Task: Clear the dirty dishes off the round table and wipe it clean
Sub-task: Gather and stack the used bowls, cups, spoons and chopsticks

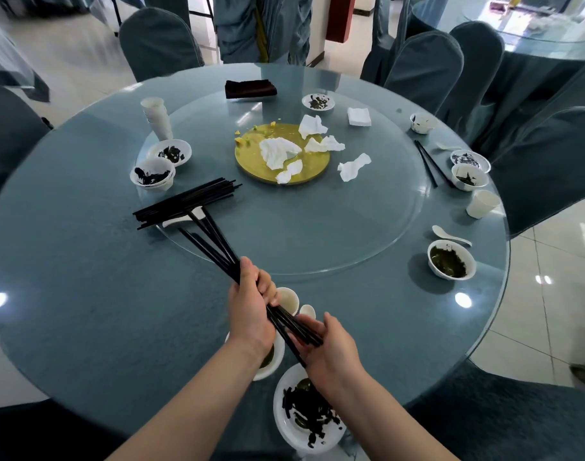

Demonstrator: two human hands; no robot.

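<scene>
My left hand (251, 307) grips a bundle of black chopsticks (214, 242) near its middle, above the near edge of the round glass-topped table (84, 294). My right hand (331, 354) lies under the bundle's near ends, fingers fairly straight against them. The far tips reach a pile of several more black chopsticks (184, 202) lying on the glass turntable (317, 234). Below my hands are a white plate with dark scraps (304, 414), a bowl (274, 357) and a small cup (289, 299).
Dirty white bowls (451, 261) (153, 176) (469, 176), stacked cups (158, 116), a spoon (449, 235), crumpled napkins (354, 166) on and around a yellow disc (314, 168), and a dark folded cloth (250, 88) lie on the table. Covered chairs (158, 41) ring it.
</scene>
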